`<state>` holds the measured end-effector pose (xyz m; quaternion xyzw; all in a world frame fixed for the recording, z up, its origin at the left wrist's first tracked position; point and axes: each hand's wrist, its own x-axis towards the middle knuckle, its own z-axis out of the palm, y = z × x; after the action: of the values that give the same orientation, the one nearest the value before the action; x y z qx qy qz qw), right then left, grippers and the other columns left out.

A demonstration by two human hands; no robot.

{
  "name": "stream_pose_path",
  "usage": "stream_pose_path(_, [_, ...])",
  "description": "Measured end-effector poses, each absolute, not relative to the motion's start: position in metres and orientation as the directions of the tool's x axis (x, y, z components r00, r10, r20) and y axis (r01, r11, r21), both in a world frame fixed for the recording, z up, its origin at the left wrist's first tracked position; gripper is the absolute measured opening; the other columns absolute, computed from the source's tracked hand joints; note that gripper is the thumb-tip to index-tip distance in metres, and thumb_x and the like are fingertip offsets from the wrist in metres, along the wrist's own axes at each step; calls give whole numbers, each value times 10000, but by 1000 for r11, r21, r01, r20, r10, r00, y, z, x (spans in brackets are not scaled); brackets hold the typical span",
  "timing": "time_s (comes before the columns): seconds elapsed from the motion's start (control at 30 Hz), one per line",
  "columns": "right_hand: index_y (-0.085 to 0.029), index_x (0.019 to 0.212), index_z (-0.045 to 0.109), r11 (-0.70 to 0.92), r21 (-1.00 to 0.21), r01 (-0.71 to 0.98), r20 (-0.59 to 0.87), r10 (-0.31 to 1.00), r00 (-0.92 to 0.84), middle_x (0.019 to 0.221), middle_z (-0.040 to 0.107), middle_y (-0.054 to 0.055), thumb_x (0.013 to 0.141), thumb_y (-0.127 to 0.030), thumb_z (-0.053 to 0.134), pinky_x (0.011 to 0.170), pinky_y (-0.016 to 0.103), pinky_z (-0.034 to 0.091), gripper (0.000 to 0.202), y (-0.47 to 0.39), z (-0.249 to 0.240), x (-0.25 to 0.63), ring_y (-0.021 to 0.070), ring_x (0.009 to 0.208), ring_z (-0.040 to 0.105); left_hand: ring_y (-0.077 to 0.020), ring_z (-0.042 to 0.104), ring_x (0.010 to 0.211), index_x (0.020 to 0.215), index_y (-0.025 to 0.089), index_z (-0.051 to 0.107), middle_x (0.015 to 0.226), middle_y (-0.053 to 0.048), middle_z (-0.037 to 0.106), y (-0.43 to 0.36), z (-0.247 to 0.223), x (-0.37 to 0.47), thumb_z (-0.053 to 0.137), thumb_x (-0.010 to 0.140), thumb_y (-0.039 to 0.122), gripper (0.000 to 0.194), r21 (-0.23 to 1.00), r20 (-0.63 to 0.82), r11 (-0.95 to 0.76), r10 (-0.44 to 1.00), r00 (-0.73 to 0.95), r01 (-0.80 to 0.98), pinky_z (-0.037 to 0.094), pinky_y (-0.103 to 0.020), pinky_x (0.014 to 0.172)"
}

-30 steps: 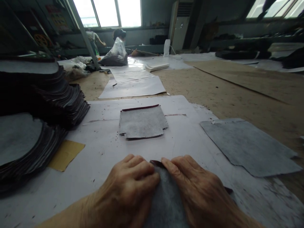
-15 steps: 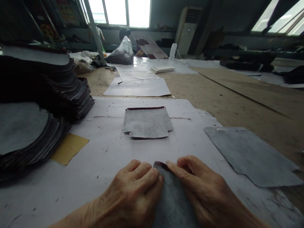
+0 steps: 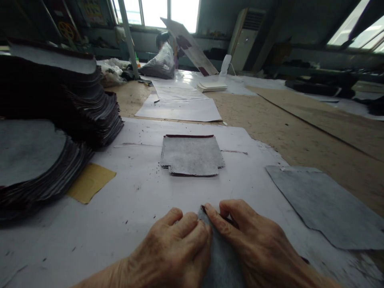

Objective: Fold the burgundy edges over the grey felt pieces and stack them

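Between my hands lies a grey fabric-backed piece (image 3: 221, 256) with a dark red strip at its far tip. My left hand (image 3: 177, 248) has its fingers curled down on the piece's left edge. My right hand (image 3: 255, 236) presses the dark red edge with its thumb, fingers bent; the rest of its grip is hidden underneath. Ahead of my hands, a small stack of notched grey pieces (image 3: 192, 156) with a dark red far edge rests on white paper (image 3: 138, 200).
Tall stacks of dark sheets (image 3: 87, 108) and rounded grey pieces (image 3: 30, 148) stand at left, beside a yellow card (image 3: 91, 182). A larger grey sheet (image 3: 327, 204) lies at right. Farther back are a filled plastic bag (image 3: 162, 62), a person and a tilted board (image 3: 192, 46).
My right thumb has pressed the dark red edge over, so less of it shows. At the back, the board has been raised and tilted more. The view has shifted slightly.
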<state>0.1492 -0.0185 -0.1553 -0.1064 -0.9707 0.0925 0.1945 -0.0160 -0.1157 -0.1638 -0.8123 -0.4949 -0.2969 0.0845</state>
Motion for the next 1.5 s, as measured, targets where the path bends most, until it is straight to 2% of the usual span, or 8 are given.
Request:
stream_pose_path(0.57, [-46,1140,522,978,-108,177,291,201,-935,922,605,147,733,-64,308,578,389,543,461,-24,-148,142,243,752,589,-183,564,663,702,101,567,680,-66,588,-117,-165,-14,394,788,68,196,110,591,-492,731,342,863,507,-324,559])
stream_pose_path(0.77, [-181,1059,578,819,-480,315,210,455,-865,895,596,46,846,-100,355,699,233,512,320,-8,-135,152,121,777,583,-200,516,689,778,81,567,764,-88,573,-121,-150,-18,425,772,117,146,193,382,-498,832,403,845,485,-370,590])
stream_pose_path(0.87, [-191,931,595,754,-504,422,227,587,-777,859,591,36,856,-158,422,697,256,485,192,-8,-134,161,132,777,573,-209,492,702,882,67,570,788,-96,560,-122,-145,-20,438,745,125,199,220,336,-493,849,409,842,469,-391,605])
stream_pose_path(1.0, [-172,816,568,743,-374,555,170,644,-746,791,572,38,779,-156,516,641,304,439,66,-19,-135,162,166,728,542,-214,473,719,855,96,564,807,-94,537,-122,-144,-21,474,684,135,197,309,322,-483,864,388,819,449,-412,637])
stream_pose_path(1.13, [-184,733,540,609,-445,657,-36,721,-692,697,570,-12,745,-141,566,578,251,388,51,-22,-126,154,128,644,521,-224,488,835,1009,117,537,933,-99,538,-122,-147,-25,472,713,98,304,425,428,-459,861,273,780,444,-430,741])
stream_pose_path(1.27, [-180,679,526,631,-506,588,2,682,-731,703,569,-20,721,-89,562,589,235,364,106,-27,-116,149,115,662,514,-243,492,984,1132,108,500,1076,-128,537,-116,-152,-30,530,796,209,352,534,487,-351,871,59,769,432,-435,833])
stream_pose_path(1.37, [-178,658,518,637,-531,558,42,678,-734,693,567,-24,707,-103,580,585,233,353,109,-31,-112,148,112,658,510,-174,553,795,904,154,618,848,-46,619,-111,-151,-32,524,825,255,159,665,330,-247,944,19,705,440,-329,742])
stream_pose_path(1.5, [-195,754,600,578,-616,536,-24,666,-746,708,611,-22,776,-190,551,608,228,375,55,-33,-111,144,113,665,544,-97,504,575,644,144,622,593,11,576,-109,-142,-31,514,817,235,223,795,156,-94,986,-51,600,365,-218,565])
